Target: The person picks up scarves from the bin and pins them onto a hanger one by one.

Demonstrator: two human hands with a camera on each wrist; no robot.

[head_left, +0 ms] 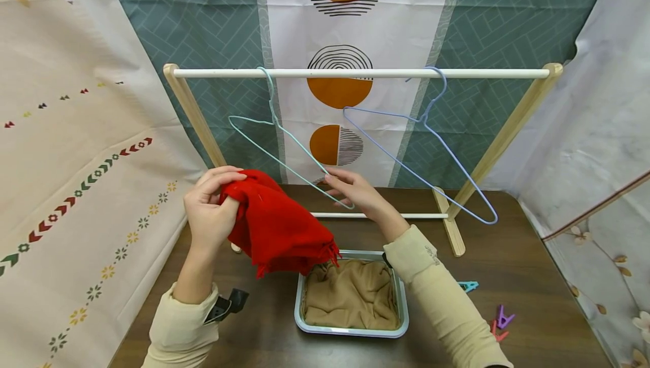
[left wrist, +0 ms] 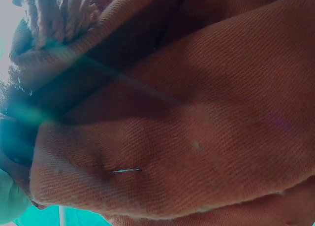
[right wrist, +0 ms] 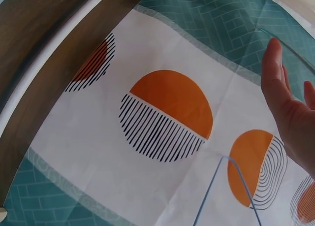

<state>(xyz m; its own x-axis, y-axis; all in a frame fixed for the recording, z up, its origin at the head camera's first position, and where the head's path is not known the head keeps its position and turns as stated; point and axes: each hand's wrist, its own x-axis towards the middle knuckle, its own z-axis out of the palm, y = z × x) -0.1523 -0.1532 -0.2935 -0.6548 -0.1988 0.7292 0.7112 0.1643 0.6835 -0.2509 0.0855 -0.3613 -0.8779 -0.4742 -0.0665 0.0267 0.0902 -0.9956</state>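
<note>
My left hand (head_left: 209, 207) grips a bunched end of a red fringed scarf (head_left: 281, 230), whose loose part slants down to the right above a grey-rimmed tub (head_left: 351, 332). Folded ribbed cloth of the scarf (left wrist: 197, 117) fills most of the left wrist view. A mint wire hanger (head_left: 289, 166) hangs by its hook from the white rod (head_left: 350, 73) of a wooden rack. With thumb and fingertips, my right hand (head_left: 361, 194) pinches this hanger's right side near its lower corner. In the right wrist view, part of the right hand (right wrist: 290, 108) shows beside the wire.
Brown cloth (head_left: 350, 294) lies inside the tub. A blue hanger (head_left: 452, 156) hangs farther right on the rod. Several small clothespins, among them a purple one (head_left: 503, 317) and a red one (head_left: 497, 331), lie on the table at right. Wooden posts (head_left: 508, 125) flank the rack.
</note>
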